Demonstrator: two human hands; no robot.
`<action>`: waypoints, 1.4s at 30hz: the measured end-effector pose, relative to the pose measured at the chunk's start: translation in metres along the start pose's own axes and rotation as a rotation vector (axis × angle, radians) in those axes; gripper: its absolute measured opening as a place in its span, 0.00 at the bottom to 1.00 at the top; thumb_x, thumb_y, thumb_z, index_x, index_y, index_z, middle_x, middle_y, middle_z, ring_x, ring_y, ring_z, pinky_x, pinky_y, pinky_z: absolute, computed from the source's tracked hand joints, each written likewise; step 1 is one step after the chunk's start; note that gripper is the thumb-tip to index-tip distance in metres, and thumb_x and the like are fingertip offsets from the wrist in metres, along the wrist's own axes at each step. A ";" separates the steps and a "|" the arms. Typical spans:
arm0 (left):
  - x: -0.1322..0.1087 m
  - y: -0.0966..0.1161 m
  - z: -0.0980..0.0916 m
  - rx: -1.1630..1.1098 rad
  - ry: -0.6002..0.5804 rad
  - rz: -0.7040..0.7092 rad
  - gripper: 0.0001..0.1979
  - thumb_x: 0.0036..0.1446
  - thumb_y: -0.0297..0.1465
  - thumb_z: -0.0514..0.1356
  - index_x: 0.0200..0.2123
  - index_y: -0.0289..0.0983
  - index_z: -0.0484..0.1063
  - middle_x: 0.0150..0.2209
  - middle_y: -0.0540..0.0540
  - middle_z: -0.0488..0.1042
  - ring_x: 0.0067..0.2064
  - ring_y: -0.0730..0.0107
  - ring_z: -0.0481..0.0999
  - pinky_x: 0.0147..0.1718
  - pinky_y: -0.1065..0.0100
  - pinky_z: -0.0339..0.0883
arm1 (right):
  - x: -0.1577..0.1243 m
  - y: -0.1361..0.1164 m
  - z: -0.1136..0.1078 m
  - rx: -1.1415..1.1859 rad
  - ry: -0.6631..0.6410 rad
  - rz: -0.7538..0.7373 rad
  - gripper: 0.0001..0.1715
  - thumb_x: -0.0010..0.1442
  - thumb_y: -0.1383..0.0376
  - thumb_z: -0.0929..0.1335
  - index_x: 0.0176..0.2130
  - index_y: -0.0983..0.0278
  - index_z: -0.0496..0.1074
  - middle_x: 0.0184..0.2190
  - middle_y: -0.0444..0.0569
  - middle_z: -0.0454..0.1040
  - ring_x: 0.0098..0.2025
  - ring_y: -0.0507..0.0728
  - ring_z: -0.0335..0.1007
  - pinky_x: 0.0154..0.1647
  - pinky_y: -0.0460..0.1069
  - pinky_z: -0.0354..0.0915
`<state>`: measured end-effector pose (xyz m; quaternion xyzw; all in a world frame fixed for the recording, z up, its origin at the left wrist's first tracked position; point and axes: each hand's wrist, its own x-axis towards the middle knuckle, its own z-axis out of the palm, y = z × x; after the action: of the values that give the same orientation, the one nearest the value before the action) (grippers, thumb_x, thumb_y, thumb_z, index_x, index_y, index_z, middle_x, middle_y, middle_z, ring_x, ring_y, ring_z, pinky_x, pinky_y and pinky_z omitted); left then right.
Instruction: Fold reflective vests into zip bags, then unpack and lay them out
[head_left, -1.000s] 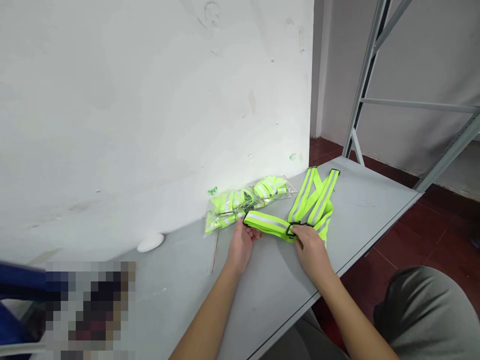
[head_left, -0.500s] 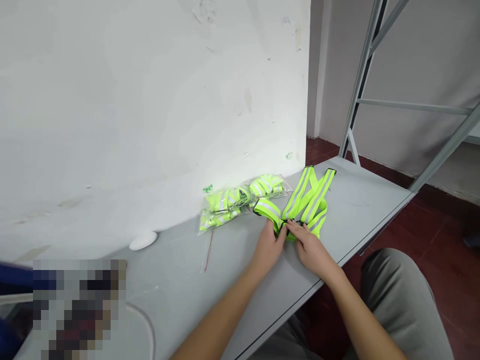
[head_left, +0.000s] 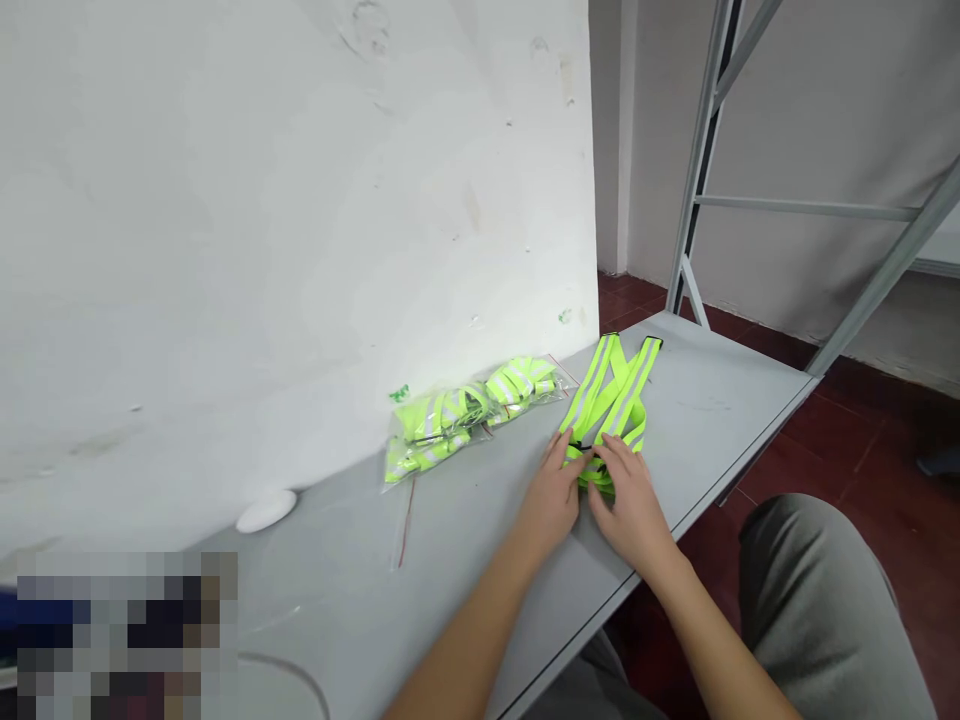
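A neon-yellow reflective strap vest (head_left: 628, 395) with silver stripes and black buckles lies on the grey table, its shoulder straps stretched out away from me. My left hand (head_left: 559, 492) grips the folded near end from the left, fingers bent over the straps. From the right, my right hand (head_left: 628, 495) presses and pinches the same gathered end, its fingertips close to the left ones. Part of the folded bundle is hidden under both hands. Beyond my left hand, clear plastic bags (head_left: 435, 425) hold several more folded vests against the white wall.
An empty-looking clear bag with a red seal line (head_left: 406, 530) lies left of my arms. Farther left is a white mouse-shaped object (head_left: 266, 510) by the wall, with a cable (head_left: 289, 668) nearer me. A metal frame (head_left: 701, 150) rises beyond the table's far end.
The side strap loop that stuck out at the left has been folded in onto the vest's near end. My hands now sit on either side of the gathered bundle.
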<state>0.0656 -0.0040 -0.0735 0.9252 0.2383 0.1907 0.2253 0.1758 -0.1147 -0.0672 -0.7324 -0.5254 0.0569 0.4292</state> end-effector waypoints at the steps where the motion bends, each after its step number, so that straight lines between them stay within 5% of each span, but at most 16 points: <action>1: 0.000 0.001 -0.002 0.003 -0.016 -0.008 0.24 0.61 0.22 0.47 0.58 0.38 0.68 0.68 0.40 0.51 0.69 0.55 0.48 0.64 0.51 0.54 | -0.004 -0.001 -0.002 -0.116 -0.047 -0.019 0.25 0.63 0.67 0.61 0.59 0.62 0.64 0.63 0.55 0.61 0.67 0.65 0.49 0.65 0.68 0.47; 5: -0.002 0.004 -0.006 0.052 -0.067 -0.004 0.25 0.59 0.25 0.52 0.60 0.38 0.65 0.69 0.41 0.47 0.69 0.52 0.46 0.64 0.51 0.52 | -0.018 0.005 -0.014 -0.414 -0.146 -0.041 0.23 0.66 0.65 0.59 0.59 0.59 0.66 0.64 0.52 0.61 0.69 0.66 0.45 0.63 0.72 0.46; 9: -0.002 0.006 -0.009 0.118 -0.131 0.073 0.31 0.58 0.31 0.57 0.65 0.41 0.57 0.71 0.42 0.41 0.70 0.49 0.42 0.64 0.49 0.51 | -0.020 0.016 -0.026 -0.484 -0.240 -0.036 0.28 0.67 0.59 0.60 0.64 0.59 0.58 0.65 0.53 0.58 0.69 0.66 0.46 0.62 0.73 0.47; 16: 0.000 0.000 -0.019 0.195 -0.177 0.105 0.31 0.56 0.24 0.54 0.64 0.41 0.58 0.69 0.43 0.49 0.68 0.55 0.53 0.63 0.54 0.55 | -0.009 0.020 -0.025 -0.495 -0.261 -0.006 0.28 0.67 0.59 0.60 0.64 0.61 0.59 0.65 0.52 0.59 0.68 0.65 0.48 0.63 0.70 0.49; 24: -0.005 0.007 -0.020 0.176 -0.228 0.124 0.31 0.54 0.22 0.54 0.62 0.43 0.61 0.64 0.47 0.62 0.65 0.58 0.60 0.61 0.56 0.59 | -0.010 0.020 -0.037 -0.495 -0.262 -0.161 0.27 0.62 0.66 0.63 0.59 0.70 0.65 0.60 0.60 0.66 0.63 0.64 0.60 0.64 0.64 0.53; 28: -0.009 0.015 -0.020 0.182 -0.267 0.143 0.32 0.53 0.22 0.55 0.62 0.42 0.60 0.64 0.45 0.62 0.65 0.56 0.60 0.60 0.54 0.61 | -0.015 0.010 -0.045 -0.555 -0.342 -0.187 0.37 0.57 0.59 0.67 0.61 0.76 0.63 0.61 0.67 0.63 0.63 0.67 0.58 0.64 0.61 0.55; 32: -0.012 0.015 -0.028 0.130 -0.311 0.188 0.36 0.49 0.19 0.54 0.62 0.43 0.59 0.65 0.47 0.61 0.65 0.61 0.60 0.61 0.58 0.59 | -0.010 0.003 -0.044 -0.655 -0.399 -0.160 0.33 0.58 0.64 0.66 0.59 0.79 0.64 0.59 0.71 0.64 0.61 0.68 0.62 0.62 0.58 0.59; 38: -0.012 0.011 -0.026 0.113 -0.237 0.174 0.33 0.49 0.19 0.53 0.59 0.44 0.64 0.60 0.48 0.68 0.60 0.61 0.68 0.58 0.59 0.64 | 0.002 0.003 -0.049 -0.716 -0.451 -0.211 0.32 0.56 0.73 0.63 0.59 0.77 0.63 0.55 0.69 0.69 0.58 0.66 0.67 0.57 0.56 0.64; 42: -0.010 0.013 -0.017 0.185 -0.159 0.172 0.24 0.57 0.25 0.55 0.57 0.43 0.66 0.56 0.46 0.72 0.53 0.60 0.75 0.48 0.61 0.71 | -0.004 0.000 -0.056 -0.616 -0.442 -0.225 0.33 0.58 0.65 0.65 0.60 0.75 0.61 0.58 0.69 0.67 0.61 0.67 0.62 0.59 0.58 0.62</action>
<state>0.0545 -0.0140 -0.0558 0.9712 0.1563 0.1127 0.1403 0.2043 -0.1496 -0.0333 -0.7348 -0.6747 0.0053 0.0695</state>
